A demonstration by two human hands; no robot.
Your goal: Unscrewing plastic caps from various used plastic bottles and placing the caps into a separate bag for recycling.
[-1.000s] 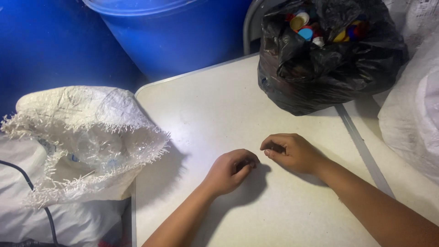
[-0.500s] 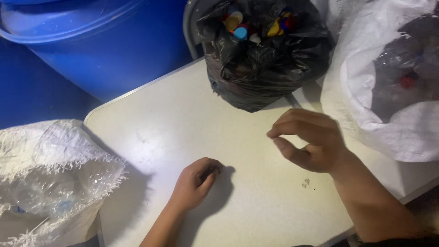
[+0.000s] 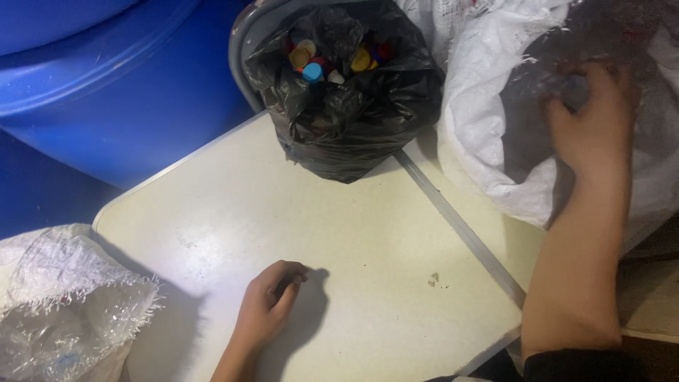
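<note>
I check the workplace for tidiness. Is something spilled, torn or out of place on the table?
Only small things. A few dark crumbs lie on the cream table near its right edge. The white woven sack at lower left has a frayed rim. The black bag of coloured caps stands open; none have spilled.

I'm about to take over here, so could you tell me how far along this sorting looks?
Done: the black bag already holds many coloured caps. In hand: the right hand reaches into the white sack, gripping something blurred; the left hand rests curled on the table. Left: that sack looks well filled.
</note>
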